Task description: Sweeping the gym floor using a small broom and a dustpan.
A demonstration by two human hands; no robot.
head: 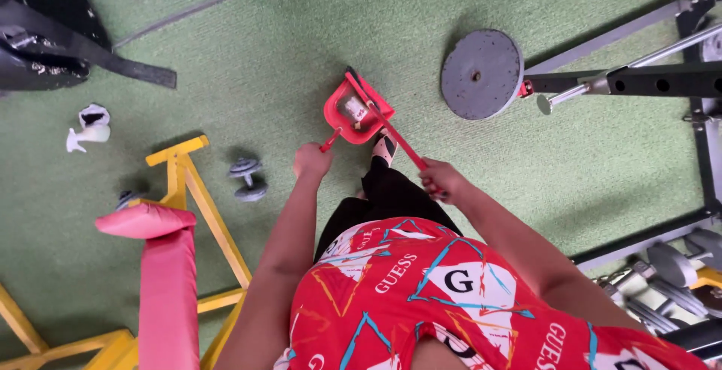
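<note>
I'm looking straight down: my left hand (312, 161) is closed around the handle of the red dustpan (355, 111), which sits on the green floor (248, 77) at centre frame. My right hand (442, 180) is wrapped tight on the red broom stick (395, 133), its head at the pan's mouth. Some pale litter already lies in the pan. A crumpled white scrap (89, 127) at far left is not yet swept up.

You have open green floor (286, 47) above the dustpan (353, 114); the weight plate (481, 74) blocks centre-right, the dumbbell (247, 178) and yellow bench frame (199, 204) lower left.
</note>
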